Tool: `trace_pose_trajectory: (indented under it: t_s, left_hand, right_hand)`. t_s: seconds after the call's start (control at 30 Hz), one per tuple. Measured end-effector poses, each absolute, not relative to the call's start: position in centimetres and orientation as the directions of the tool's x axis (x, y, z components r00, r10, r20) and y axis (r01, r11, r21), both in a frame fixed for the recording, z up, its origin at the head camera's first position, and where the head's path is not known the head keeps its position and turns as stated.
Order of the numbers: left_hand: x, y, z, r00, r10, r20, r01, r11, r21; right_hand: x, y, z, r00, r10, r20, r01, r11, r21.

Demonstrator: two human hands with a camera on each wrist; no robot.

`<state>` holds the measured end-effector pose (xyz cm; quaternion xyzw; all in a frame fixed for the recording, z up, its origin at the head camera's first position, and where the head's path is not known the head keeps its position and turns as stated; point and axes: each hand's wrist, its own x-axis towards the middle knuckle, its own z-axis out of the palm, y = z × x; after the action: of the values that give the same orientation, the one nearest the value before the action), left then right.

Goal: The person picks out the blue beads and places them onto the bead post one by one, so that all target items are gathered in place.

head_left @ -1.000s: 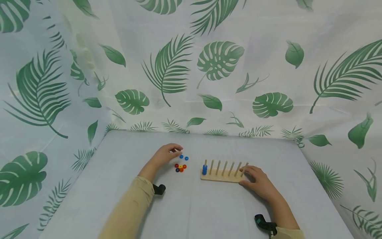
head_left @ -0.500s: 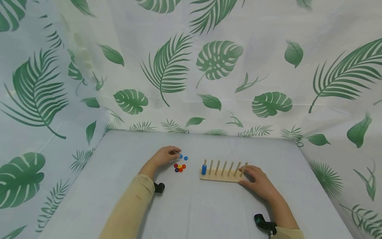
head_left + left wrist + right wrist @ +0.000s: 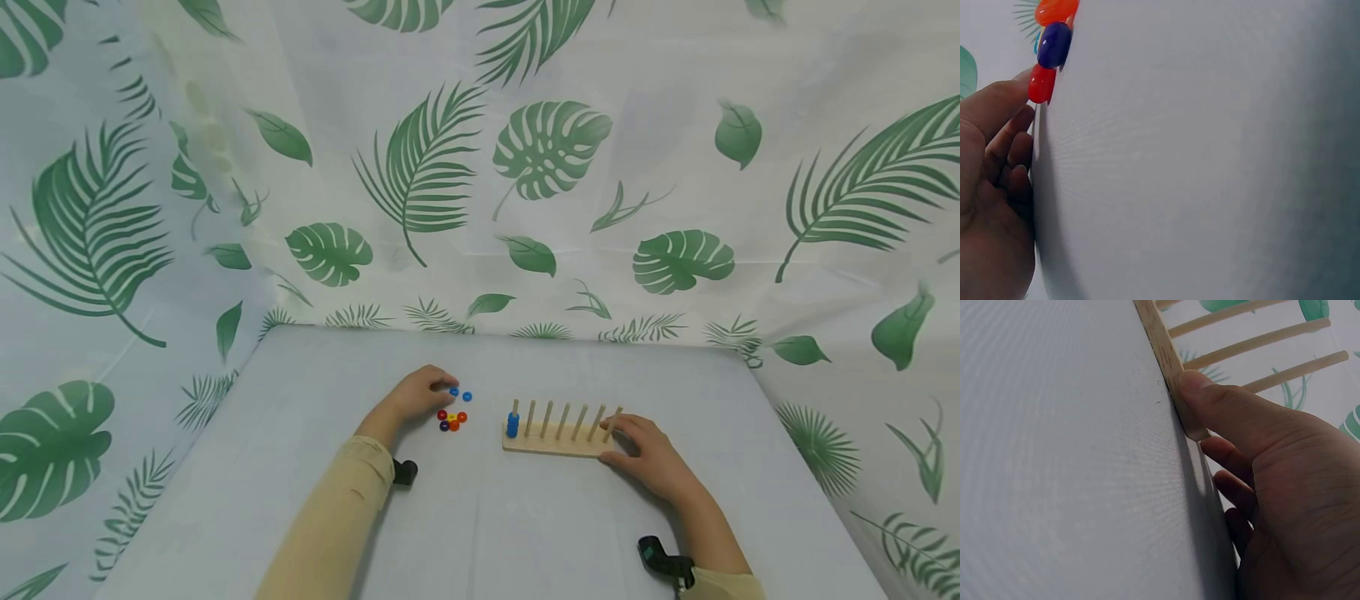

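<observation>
In the head view, my left hand (image 3: 417,394) is beside the loose beads, thumb and index finger either side of a blue bead (image 3: 453,392) lying on the table. A second blue bead (image 3: 467,397) lies just to its right. Nearer to me sits a small cluster: a dark red bead (image 3: 442,415), a yellow bead (image 3: 452,417), a purple bead (image 3: 1055,45) and orange ones. My right hand (image 3: 651,454) grips the right end of a wooden peg rack (image 3: 558,446), its thumb (image 3: 997,103) counterpart pressing the front edge in the right wrist view. Blue beads (image 3: 513,425) are stacked on the leftmost peg.
A pale cloth covers the table (image 3: 480,517). Behind and to the left hang white sheets (image 3: 465,283) printed with green leaves. Dark wrist cameras (image 3: 663,562) are strapped to both arms.
My left hand has lowered slightly, and its thumb and index finger have closed in around the blue bead. The right hand and the peg rack have stayed in place.
</observation>
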<state>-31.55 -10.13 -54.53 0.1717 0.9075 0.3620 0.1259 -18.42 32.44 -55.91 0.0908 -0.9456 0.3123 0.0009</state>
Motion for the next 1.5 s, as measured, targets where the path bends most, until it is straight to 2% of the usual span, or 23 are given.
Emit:
trace_pose_trajectory:
  t_s: [0.67,1.03,1.5]
  left_hand:
    - [-31.3,-9.7,-54.6,-0.922,0.379,-0.079,0.238,0.715,0.657]
    - [-31.1,-9.8,-54.7,-0.928,0.367,-0.058,0.235,0.702,0.673]
    - [-30.6,-10.2,-53.6,-0.935,0.334,-0.121,0.155,0.69,0.707]
  right_hand:
    - [-18.3,32.4,-55.8,-0.984,-0.169,0.063,-0.173,0.787,-0.592]
    - [-18.2,32.1,-55.6,-0.985,-0.162,0.064,-0.167,0.781,-0.602]
    - [-18.3,32.4,-55.7,-0.984,-0.168,0.057,-0.168,0.786,-0.595]
